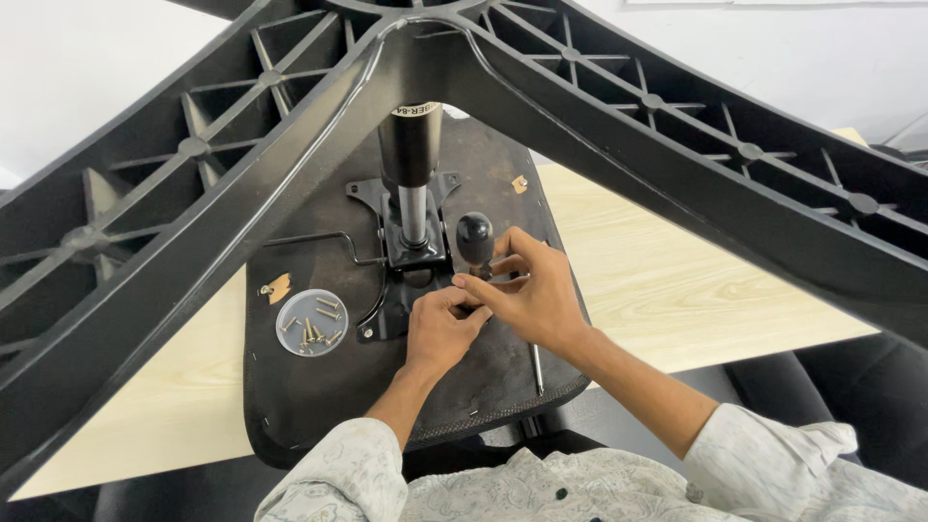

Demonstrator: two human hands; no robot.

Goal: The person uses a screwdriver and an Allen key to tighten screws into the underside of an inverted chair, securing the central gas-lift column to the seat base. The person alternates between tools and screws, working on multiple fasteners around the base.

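A: Head cam, what's up w/ the hands?

B: Both meet at the right edge of the black metal seat plate (406, 290), bolted on the upturned seat underside (319, 387). Left hand (437, 331) curled narrow, fingertips pinched on smth small at the plate edge; can't tell what. Right hand (532, 295) touching it from the right, fingers bent, thumb and index closing at the same spot.

A: The lever?

B: Black knob lever (474, 239) stands just above the right hand, near upright, touching its fingertips. Right hand's nearer. Gas cylinder (410, 159) rises left of it into the star base (619, 106).

A: Screws?

B: In a round clear lid (311, 322), left of the plate, well apart from the hands.
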